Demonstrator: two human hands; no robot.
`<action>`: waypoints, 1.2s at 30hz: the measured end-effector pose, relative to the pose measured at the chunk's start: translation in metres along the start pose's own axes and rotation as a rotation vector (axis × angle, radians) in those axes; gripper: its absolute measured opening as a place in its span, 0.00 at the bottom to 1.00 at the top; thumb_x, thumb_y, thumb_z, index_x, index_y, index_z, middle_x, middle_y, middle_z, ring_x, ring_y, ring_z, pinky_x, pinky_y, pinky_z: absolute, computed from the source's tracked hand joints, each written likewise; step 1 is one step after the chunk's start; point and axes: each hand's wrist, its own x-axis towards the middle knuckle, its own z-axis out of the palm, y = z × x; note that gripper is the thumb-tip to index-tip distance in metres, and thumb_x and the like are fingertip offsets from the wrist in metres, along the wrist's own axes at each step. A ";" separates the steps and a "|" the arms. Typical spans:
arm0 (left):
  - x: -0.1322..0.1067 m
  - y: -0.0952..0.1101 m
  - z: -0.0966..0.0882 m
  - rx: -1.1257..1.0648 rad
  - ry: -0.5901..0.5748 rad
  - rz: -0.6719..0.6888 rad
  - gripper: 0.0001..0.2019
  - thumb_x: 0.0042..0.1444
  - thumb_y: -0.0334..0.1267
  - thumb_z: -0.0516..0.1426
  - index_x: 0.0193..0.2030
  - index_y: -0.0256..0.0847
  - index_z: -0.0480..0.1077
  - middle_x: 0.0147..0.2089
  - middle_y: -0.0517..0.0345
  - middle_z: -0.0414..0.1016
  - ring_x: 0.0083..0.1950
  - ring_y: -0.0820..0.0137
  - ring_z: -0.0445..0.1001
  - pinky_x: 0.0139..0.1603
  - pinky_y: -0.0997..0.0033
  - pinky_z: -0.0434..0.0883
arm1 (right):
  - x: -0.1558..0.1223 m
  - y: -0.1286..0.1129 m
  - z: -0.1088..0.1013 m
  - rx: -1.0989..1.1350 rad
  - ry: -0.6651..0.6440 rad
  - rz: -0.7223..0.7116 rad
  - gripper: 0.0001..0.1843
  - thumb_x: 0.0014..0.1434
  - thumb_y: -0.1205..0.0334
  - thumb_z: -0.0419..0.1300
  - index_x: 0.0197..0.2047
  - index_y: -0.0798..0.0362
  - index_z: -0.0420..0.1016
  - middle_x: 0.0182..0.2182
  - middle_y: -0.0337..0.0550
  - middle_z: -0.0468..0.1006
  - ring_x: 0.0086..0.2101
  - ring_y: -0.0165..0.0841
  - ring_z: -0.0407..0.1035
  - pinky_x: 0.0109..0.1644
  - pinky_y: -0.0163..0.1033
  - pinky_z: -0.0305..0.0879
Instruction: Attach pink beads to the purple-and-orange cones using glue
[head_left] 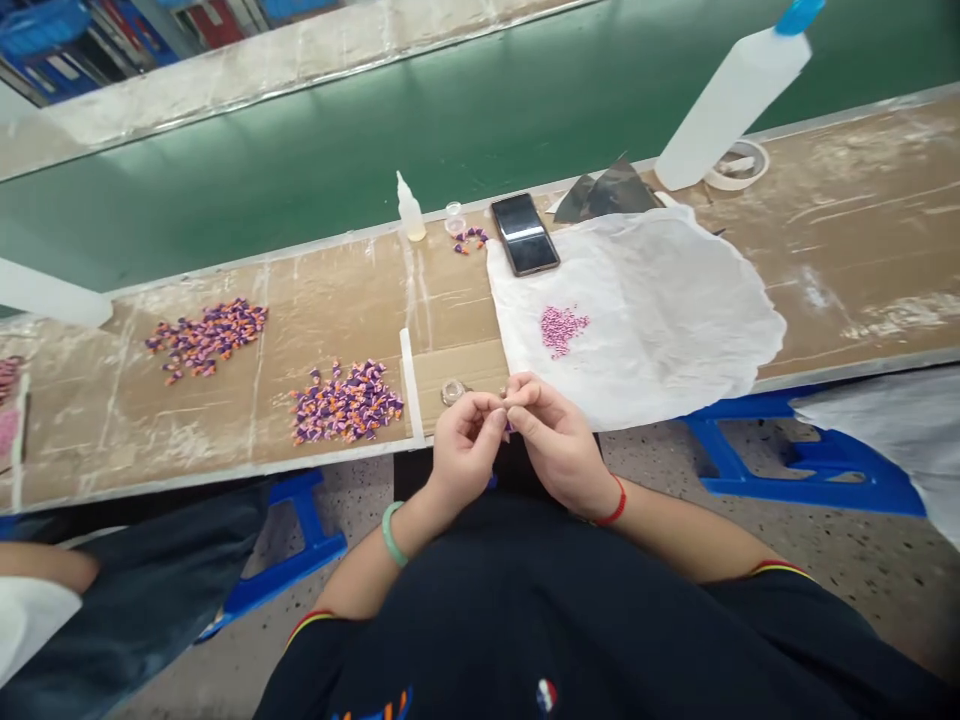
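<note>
- A long bench topped with scuffed brown cardboard (862, 240) runs across the room, backed by a green panel (420, 140); a pale roll of tape (736, 165) and a tall white plastic bottle with a blue cap (731, 100) sit at its upper right.
- Left of centre lie two loose heaps of small purple-and-orange pieces (206, 338) (346, 403), spread flat and apart, which seems to keep them within easy reach.
- A crinkled white plastic sheet (660, 310) covers the bench right of centre, with a small mound of pink granules (562, 330) on it, probably to keep them off the rough cardboard.
- Along the bench's far edge stand a small white squeeze bottle (410, 208) and a black smartphone (525, 233).
- A small round clear object (452, 392) lies just beyond the hands, partly blocked by the fingers.
- The person's left hand (465, 450), with a pale green bangle at the wrist, and right hand (559, 440), with a red cord, are raised over the bench's near edge.
- Their fingertips (504, 400) press together, pinching something too small to make out; a tiny purple piece (508, 425) shows just beneath them.
- At lower left, a co-worker's forearm (45, 567) rests apart from the bench.
</note>
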 end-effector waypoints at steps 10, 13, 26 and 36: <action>-0.001 0.007 -0.009 0.000 -0.034 -0.117 0.18 0.59 0.52 0.60 0.29 0.40 0.64 0.23 0.64 0.65 0.22 0.77 0.60 0.24 0.76 0.60 | 0.018 -0.030 -0.020 -0.517 -0.207 -0.124 0.03 0.61 0.62 0.59 0.35 0.51 0.70 0.30 0.38 0.72 0.31 0.30 0.66 0.37 0.37 0.66; 0.001 0.014 -0.012 -0.053 -0.113 -0.215 0.18 0.57 0.51 0.62 0.28 0.39 0.64 0.23 0.64 0.65 0.22 0.78 0.60 0.23 0.77 0.59 | 0.030 -0.051 -0.027 -0.747 -0.393 -0.142 0.05 0.59 0.66 0.57 0.30 0.52 0.68 0.24 0.36 0.70 0.25 0.27 0.63 0.31 0.34 0.60; 0.004 0.029 -0.011 0.089 -0.172 -0.275 0.13 0.54 0.44 0.63 0.27 0.38 0.67 0.23 0.62 0.67 0.24 0.76 0.63 0.24 0.76 0.62 | 0.032 -0.063 -0.027 -0.827 -0.558 0.016 0.04 0.55 0.67 0.57 0.29 0.53 0.69 0.23 0.36 0.73 0.24 0.26 0.64 0.29 0.32 0.62; 0.004 0.023 -0.020 -0.135 -0.161 -0.358 0.20 0.51 0.54 0.66 0.30 0.38 0.69 0.23 0.62 0.68 0.21 0.79 0.60 0.21 0.78 0.58 | 0.034 -0.069 -0.024 -0.584 -0.609 0.159 0.05 0.59 0.67 0.56 0.31 0.52 0.66 0.24 0.37 0.76 0.25 0.27 0.69 0.29 0.32 0.65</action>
